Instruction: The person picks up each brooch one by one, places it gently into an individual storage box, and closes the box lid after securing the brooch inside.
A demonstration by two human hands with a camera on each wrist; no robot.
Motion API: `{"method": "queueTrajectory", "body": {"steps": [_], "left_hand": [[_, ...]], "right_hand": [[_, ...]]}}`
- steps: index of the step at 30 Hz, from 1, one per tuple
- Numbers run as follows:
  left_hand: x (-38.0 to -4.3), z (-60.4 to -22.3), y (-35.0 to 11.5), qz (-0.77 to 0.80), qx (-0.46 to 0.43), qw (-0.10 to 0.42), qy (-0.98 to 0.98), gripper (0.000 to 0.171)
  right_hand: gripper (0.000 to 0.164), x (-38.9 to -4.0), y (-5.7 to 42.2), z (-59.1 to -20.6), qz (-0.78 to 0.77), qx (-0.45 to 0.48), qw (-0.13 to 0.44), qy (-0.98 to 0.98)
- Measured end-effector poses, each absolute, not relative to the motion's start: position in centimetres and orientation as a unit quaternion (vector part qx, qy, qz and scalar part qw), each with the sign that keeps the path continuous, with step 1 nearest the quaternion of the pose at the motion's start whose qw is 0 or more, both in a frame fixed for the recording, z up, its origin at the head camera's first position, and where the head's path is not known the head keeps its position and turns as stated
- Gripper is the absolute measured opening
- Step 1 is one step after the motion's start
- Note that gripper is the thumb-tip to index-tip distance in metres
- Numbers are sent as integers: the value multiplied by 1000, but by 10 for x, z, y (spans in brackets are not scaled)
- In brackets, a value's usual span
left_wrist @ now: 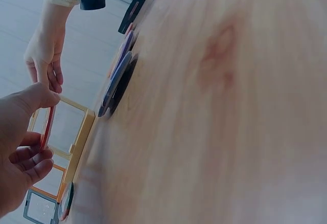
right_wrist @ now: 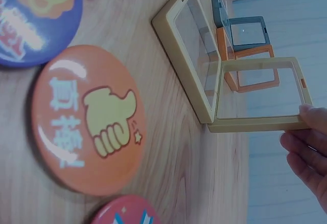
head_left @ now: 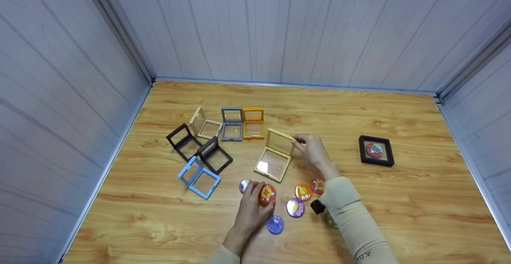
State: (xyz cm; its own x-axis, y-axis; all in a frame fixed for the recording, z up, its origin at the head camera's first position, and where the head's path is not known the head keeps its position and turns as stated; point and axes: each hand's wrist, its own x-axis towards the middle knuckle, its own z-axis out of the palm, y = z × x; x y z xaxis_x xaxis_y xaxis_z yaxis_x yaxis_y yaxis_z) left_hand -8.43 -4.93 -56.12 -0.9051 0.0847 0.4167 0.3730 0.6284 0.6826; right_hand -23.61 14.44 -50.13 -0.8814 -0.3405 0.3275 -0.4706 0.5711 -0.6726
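My left hand (head_left: 251,208) pinches a round red badge (head_left: 268,194) by its edge, thumb on one side and fingers on the other; in the left wrist view the badge (left_wrist: 47,127) is seen edge-on. With thumb and fingertips, my right hand (head_left: 313,152) holds the raised lid of a yellow hinged display frame (head_left: 274,164). This frame stands open on the table, its base flat and its clear film bare. In the right wrist view the lid (right_wrist: 260,124) is gripped at its outer corner. A silvery round badge (head_left: 244,185) lies just beyond the left hand.
Orange (head_left: 303,192), purple (head_left: 295,207), blue (head_left: 275,224) and red badges (head_left: 317,185) lie near the right forearm. Open frames, including a light blue one (head_left: 204,183) and an orange one (head_left: 253,130), stand at left. A closed black frame (head_left: 376,150) holding a badge lies at right.
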Motion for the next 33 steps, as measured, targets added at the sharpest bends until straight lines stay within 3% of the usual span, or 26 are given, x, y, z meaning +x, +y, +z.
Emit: {"method": "queueTrajectory", "body": {"steps": [8,33], "left_hand": [[-93,-559,-46,-414,-123,140,-891,51],[-107,-558,-35,-407,-146,157,-888,49]], "right_hand": [[11,-227,151,-503,395,233,93,-884],[14,-195,179,-505,394,201,114,-890]]}}
